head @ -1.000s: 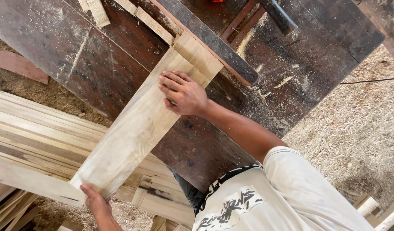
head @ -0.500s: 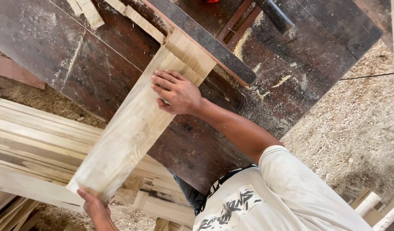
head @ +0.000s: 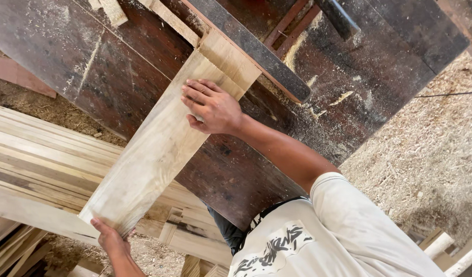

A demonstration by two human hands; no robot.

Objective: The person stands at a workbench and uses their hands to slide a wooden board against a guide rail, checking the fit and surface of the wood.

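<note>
- The plank (head: 164, 143) lies across the dark bench (head: 92, 66), 1 end against the guide bar (head: 256, 51).
- The right hand (head: 213, 106) presses flat on it, fingers apart.
- The left hand (head: 110, 238) grips its near end.

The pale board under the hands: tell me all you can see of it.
The pale board is a long, flat plank of light, unfinished wood with faint grain. It lies slanted across the dark table, its far end against the dark fence rail, its near end overhanging. The right hand presses flat on top; the left hand grips the near end.
</note>
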